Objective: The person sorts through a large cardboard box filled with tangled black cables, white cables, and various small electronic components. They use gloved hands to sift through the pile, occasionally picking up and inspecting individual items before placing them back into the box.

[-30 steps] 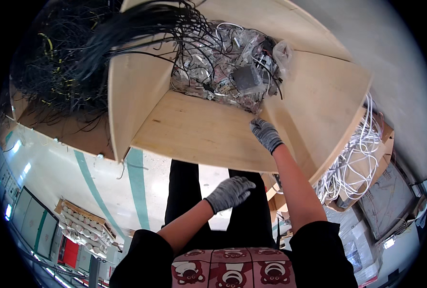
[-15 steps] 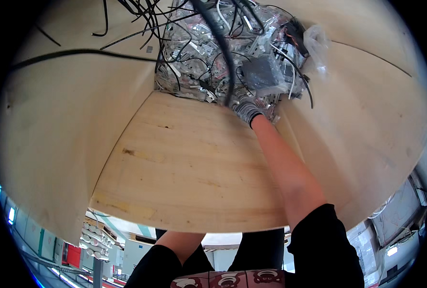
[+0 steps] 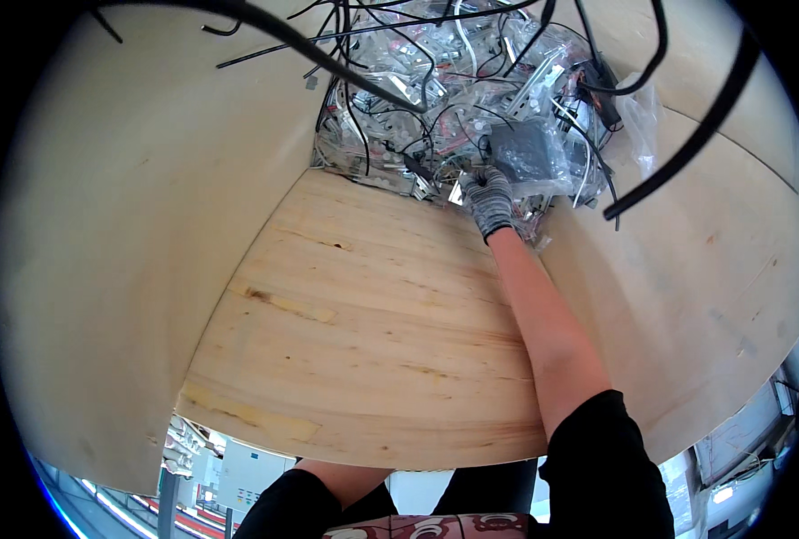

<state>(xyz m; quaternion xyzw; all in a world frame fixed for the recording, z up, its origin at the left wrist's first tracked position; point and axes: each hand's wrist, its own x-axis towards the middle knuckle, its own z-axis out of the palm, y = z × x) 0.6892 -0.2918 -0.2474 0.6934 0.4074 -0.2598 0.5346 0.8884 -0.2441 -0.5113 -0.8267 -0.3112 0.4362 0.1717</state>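
My right hand (image 3: 489,199), in a grey striped knit glove, reaches down into a deep wooden box to the near edge of a heap of metal parts and clear plastic bags (image 3: 453,135). Its fingers are curled closed at the heap. A small shiny metal piece (image 3: 457,190) shows beside the fingertips; whether they grip it is hidden. Just beyond the hand lies a dark flat square piece in clear plastic (image 3: 527,153). Of my left arm only the forearm (image 3: 350,481) shows, outside the box's near wall; the hand is hidden behind it.
Plywood walls rise on the left (image 3: 157,251), right (image 3: 687,296) and near side (image 3: 381,314). Stiff black cables (image 3: 687,153) stick up across the opening, several from the heap. A clear plastic bag (image 3: 637,126) sits against the right wall.
The view has shifted, so the box and heap sit differently in it and the cables cross elsewhere. My right hand shows more fully, still at the heap's near edge, with fingers curled.
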